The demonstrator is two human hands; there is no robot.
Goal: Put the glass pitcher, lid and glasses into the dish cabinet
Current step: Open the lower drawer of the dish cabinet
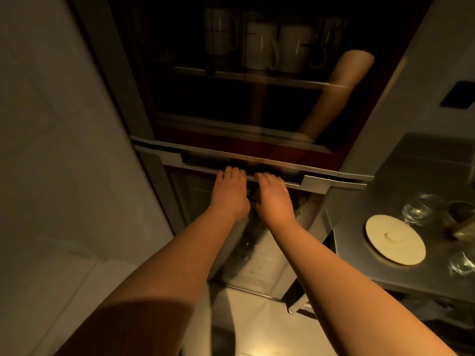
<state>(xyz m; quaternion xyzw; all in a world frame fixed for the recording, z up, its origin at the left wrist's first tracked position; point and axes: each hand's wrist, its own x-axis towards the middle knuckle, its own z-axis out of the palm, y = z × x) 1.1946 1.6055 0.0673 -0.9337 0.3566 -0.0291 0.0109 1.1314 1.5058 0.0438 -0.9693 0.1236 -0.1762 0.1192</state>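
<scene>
The dish cabinet has a dark glass door (231, 104) with a long metal handle bar (321, 177) along its lower edge. My left hand (230, 192) and my right hand (273, 197) sit side by side on that bar, fingers curled over it. On the grey counter (411, 176) to the right lies a round cream lid (395, 238). Beside the lid stand two clear glasses, one behind it (419, 209) and one at the right edge (462, 263). Part of a glass pitcher (462, 224) shows at the far right, mostly cut off.
Behind the glass door, white mugs (259, 44) stand on a wire shelf, and my arm is reflected in the glass. A light wall (51, 150) runs along the left. A lower cabinet door (246, 253) and pale floor (257, 317) lie below my arms.
</scene>
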